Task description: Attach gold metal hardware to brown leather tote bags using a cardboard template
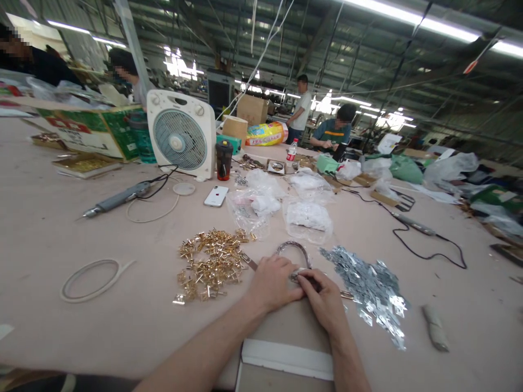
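Note:
My left hand (pixel 272 283) and my right hand (pixel 324 299) meet on the table in front of me, both with fingers pinched around a curved strap (pixel 292 247) whose loop arcs away behind them. A metal end of the strap pokes out left of my left hand. A heap of gold metal clips (pixel 208 264) lies just left of my hands. To the right spreads a pile of silver metal plates (pixel 370 286).
Clear bags of white parts (pixel 306 215), a white phone (pixel 216 196), a dark cup (pixel 224 159), a white fan (pixel 182 133) and an electric screwdriver (pixel 116 200) lie farther back. A white cable loop (pixel 92 279) is at left. Other people work at the far end.

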